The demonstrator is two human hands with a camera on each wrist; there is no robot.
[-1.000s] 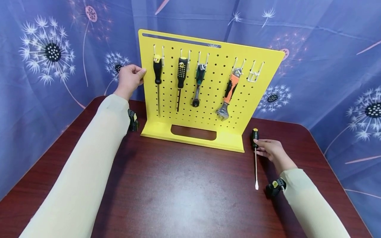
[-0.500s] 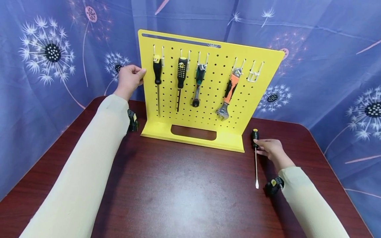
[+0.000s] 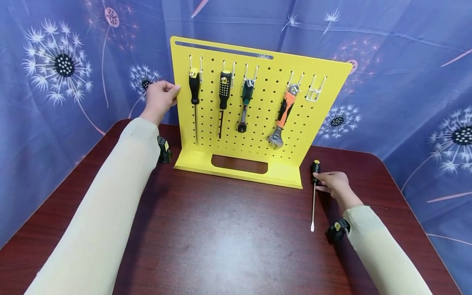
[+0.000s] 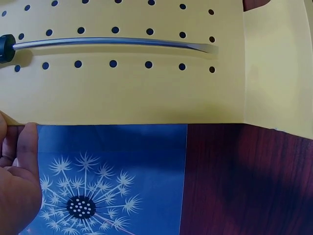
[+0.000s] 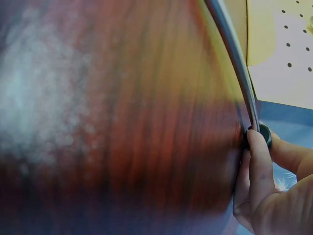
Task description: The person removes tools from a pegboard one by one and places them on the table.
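At the left edge of a yellow pegboard (image 3: 258,139), my left hand (image 3: 159,98) pinches the board between thumb and fingers. My right hand (image 3: 334,184) grips the lower handle of a flathead screwdriver (image 3: 316,168) beside the board's right foot, its steel blade pointing toward me. In the right wrist view the shaft (image 5: 234,54) runs up from the fingertips, and most of the handle is hidden. On the board hang a black-handled screwdriver (image 3: 194,88), a second screwdriver with a dotted handle (image 3: 225,90), a green-handled ratchet (image 3: 247,93) and an orange adjustable wrench (image 3: 286,108).
A white double hook (image 3: 313,95) at the board's upper right carries no tool. The board stands toward the back of a dark red wooden table (image 3: 221,229). Behind it hangs a blue curtain (image 3: 228,20) with dandelion prints.
The tip of the screwdriver in my right hand has swung slightly left, and that hand has shifted a little left and back. My left hand stays at the board's edge.
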